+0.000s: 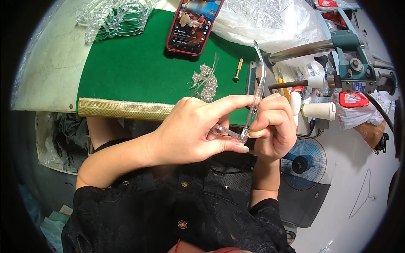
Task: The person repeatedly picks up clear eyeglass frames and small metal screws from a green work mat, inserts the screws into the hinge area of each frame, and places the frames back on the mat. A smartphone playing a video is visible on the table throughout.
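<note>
Green-topped table bearing stacked clear frames; at near edge, clear spectacle front pinched in left grip, temple pinched in right grip, meeting at corner, seemingly not fully fastened; silvery bits, loose.

The frame is clear plastic, smooth and glossy. The mat is matt. The strip shows a gold metallic sheen and a meshed texture. The bits glitter like metal. The phone has a glossy screen. The bag is thin, crinkled plastic. The rod is polished metal. The shirt is cloth with shiny, metallic buttons.
</note>
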Available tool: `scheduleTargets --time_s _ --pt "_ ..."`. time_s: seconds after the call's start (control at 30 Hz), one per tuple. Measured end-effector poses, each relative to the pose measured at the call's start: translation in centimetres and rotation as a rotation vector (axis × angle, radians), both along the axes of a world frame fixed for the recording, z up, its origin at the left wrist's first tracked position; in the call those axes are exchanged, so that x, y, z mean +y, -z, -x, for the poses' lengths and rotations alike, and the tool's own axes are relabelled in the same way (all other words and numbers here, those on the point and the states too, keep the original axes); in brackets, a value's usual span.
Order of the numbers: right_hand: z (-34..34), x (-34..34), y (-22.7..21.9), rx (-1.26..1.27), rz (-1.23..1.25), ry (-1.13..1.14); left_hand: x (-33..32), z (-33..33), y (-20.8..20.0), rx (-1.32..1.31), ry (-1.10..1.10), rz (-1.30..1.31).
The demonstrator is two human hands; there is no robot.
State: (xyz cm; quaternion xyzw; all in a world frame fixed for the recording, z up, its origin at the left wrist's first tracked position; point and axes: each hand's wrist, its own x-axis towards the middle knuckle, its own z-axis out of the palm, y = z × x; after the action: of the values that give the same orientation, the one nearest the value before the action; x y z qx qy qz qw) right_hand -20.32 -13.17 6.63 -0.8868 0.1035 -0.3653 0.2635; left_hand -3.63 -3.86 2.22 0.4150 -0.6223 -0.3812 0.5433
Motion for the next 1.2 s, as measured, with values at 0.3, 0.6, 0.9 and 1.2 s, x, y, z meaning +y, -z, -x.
scheduleTargets --time_s 0.3,0.6,0.9,1.2 --pt "-0.1 0.0 0.5 -0.066 -0.062 0.007 0.0 0.1 0.1 0.029 0.001 -0.011" --pt "-0.2 0.0 0.6 -0.079 -0.049 -0.004 -0.1 0.2 0.0 0.100 0.025 -0.034" --pt "-0.3 0.0 1.0 -0.127 -0.093 0.000 -0.1 0.2 -0.1 0.171 0.047 -0.061" --pt "0.2 0.7 0.6 -0.142 0.268 0.126 -0.3 -0.1 -0.5 0.250 0.081 -0.092"
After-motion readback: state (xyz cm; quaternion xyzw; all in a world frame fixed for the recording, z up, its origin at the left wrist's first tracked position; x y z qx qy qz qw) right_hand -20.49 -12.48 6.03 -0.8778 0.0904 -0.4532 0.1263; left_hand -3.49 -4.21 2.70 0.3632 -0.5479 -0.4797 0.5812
